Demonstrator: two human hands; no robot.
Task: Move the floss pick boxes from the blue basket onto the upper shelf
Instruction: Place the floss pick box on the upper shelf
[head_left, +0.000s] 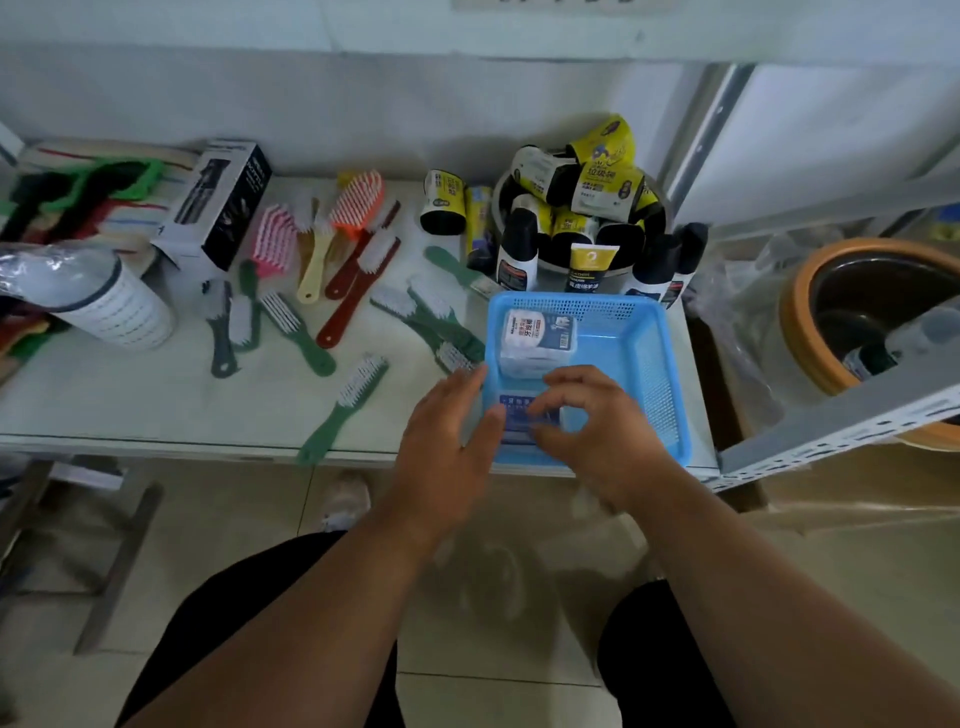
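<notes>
— Where are the floss pick boxes found?

— Two are seen in the blue basket (655, 364) on the shelf: the far box (537, 340) lies untouched, the near box (522, 421) is between the hands.

— How are the hands set?

— The left hand (449, 426) is held flat-fingered beside the near box; the right hand (592, 415) is curled over it, though a firm pinch cannot be told.

— How is it best handled?

— Likely light, stiff, slick plastic; its long sides should be pinched.
</notes>
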